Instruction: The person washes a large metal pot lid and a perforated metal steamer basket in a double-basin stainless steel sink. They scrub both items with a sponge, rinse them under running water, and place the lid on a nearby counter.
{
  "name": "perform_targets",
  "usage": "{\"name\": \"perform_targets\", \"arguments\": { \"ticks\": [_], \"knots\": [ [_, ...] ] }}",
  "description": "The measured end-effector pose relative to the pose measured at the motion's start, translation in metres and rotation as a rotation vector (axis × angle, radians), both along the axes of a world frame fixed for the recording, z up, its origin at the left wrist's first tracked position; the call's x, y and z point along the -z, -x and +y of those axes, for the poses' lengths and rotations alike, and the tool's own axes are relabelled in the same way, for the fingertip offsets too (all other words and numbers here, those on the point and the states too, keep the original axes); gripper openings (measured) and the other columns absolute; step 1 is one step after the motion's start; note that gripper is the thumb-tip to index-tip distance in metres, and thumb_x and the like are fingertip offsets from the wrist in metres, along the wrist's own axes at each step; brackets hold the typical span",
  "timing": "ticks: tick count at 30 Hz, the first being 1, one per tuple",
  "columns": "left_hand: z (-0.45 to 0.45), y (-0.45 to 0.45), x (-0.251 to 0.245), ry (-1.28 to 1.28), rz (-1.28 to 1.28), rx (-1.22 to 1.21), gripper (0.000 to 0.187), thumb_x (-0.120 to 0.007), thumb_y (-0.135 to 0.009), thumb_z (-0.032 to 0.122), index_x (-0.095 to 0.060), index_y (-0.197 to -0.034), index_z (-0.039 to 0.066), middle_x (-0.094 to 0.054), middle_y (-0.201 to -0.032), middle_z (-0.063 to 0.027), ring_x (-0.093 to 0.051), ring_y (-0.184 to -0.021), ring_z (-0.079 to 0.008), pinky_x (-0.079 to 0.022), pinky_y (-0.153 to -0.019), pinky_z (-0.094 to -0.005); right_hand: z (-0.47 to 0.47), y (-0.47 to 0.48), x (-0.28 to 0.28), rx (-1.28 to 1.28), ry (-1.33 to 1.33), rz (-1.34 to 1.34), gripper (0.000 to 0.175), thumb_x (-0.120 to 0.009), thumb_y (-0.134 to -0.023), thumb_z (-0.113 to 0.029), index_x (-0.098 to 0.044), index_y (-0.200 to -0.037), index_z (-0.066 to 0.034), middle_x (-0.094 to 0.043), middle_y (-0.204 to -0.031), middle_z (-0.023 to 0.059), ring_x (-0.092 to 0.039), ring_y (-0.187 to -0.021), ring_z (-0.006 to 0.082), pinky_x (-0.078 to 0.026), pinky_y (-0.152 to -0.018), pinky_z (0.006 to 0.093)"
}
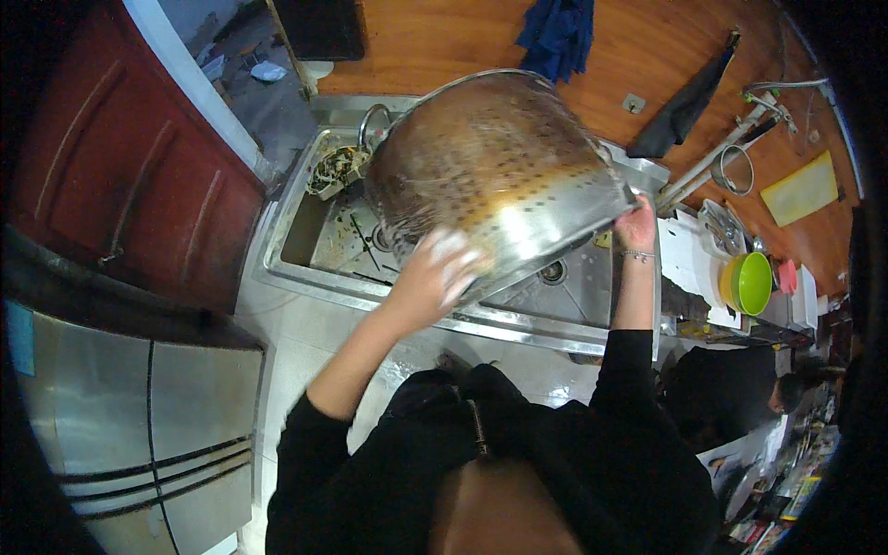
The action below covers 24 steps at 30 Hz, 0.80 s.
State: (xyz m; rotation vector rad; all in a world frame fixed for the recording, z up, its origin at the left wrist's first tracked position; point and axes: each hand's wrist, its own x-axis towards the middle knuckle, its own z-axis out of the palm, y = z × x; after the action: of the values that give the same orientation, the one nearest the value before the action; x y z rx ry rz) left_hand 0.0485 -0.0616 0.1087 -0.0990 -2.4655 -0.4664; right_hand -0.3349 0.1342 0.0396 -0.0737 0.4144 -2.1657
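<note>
A large perforated metal basin (485,166), browned and streaked over much of its wall, is tilted on its side above a two-bowl stainless steel sink (291,270). My right hand (635,225), with a bracelet at the wrist, grips its rim at the right. White foam covers the blurred fingers of my left hand (444,274), which lies against the near lower wall of the basin; whether a scrubber is under those fingers cannot be seen. Behind the basin's left side rises a curved metal faucet (373,123). A sink drain (553,271) shows below the basin.
Food scraps fill a small strainer tray (340,182) in the left bowl's far corner, with bits around it. Green bowls (751,283) and utensils crowd a counter at the right. Dark cloths hang on the wooden wall. Another person in black (721,392) is at the lower right.
</note>
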Motion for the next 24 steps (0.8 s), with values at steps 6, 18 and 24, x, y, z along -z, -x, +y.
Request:
{"name": "perform_targets", "arguments": {
  "ticks": [6, 18, 24],
  "knots": [
    [0.056, 0.007, -0.003, -0.129, 0.025, -0.060, 0.044, -0.059, -0.076, 0.014, -0.051, -0.119, 0.010, -0.049, -0.104, -0.0101, -0.048, -0.095, -0.0296, -0.042, -0.084, -0.0400, 0.031, 0.000, 0.019, 0.074, 0.045, 0.080, 0.025, -0.051, -0.077, -0.010, -0.057, -0.097, 0.0037, -0.064, -0.096, 0.0137, -0.061, -0.090, 0.0271, -0.050, -0.081, 0.0358],
    [0.002, 0.063, -0.078, 0.343, 0.131, -0.021, 0.024, -0.055, -0.073, 0.012, -0.059, -0.096, 0.009, -0.058, -0.090, -0.0071, -0.053, -0.092, -0.0232, -0.054, -0.065, -0.0303, -0.070, -0.165, -0.098, -0.366, 0.181, 0.129, 0.023, -0.051, -0.079, -0.002, -0.052, -0.101, 0.0036, -0.057, -0.105, 0.0173, -0.053, -0.102, 0.0272, -0.040, -0.094, 0.0398],
    [-0.031, -0.001, -0.052, 0.185, 0.011, -0.189, 0.037, -0.057, -0.072, 0.009, -0.059, -0.109, 0.010, -0.055, -0.096, -0.0077, -0.051, -0.092, -0.0261, -0.046, -0.081, -0.0371, -0.060, -0.175, -0.102, 0.125, 0.040, 0.099, 0.038, -0.049, -0.068, 0.006, -0.051, -0.106, 0.0048, -0.055, -0.110, 0.0149, -0.052, -0.104, 0.0282, -0.041, -0.095, 0.0384]
  ]
}}
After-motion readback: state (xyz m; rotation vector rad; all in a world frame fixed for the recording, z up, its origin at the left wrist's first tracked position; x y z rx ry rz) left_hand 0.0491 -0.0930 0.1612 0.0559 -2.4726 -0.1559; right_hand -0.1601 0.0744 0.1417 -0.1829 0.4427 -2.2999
